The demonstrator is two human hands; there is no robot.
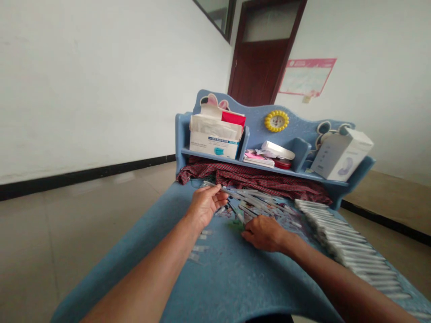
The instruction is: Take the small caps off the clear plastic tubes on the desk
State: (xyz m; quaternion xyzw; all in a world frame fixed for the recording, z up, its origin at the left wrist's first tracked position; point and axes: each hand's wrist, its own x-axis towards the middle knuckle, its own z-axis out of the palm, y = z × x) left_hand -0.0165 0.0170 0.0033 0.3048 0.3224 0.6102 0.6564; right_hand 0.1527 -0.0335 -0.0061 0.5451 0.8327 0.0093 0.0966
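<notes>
My left hand is over the far part of the blue desk, thumb and index finger pinched on a slim, clear stick-like piece. My right hand rests low over the desk with its fingers curled; a clear strip touches its fingertips, but what it grips is hidden. Between and beyond both hands lies a loose pile of slim pale sticks, pen-like in shape. Several small clear pieces lie beside my left forearm. To the right runs a long row of similar sticks, laid side by side.
The blue desk has a raised back shelf holding a mask box, papers and a white carton. A yellow flower-shaped dial is on its back panel. Checked cloth lies bunched beneath the shelf.
</notes>
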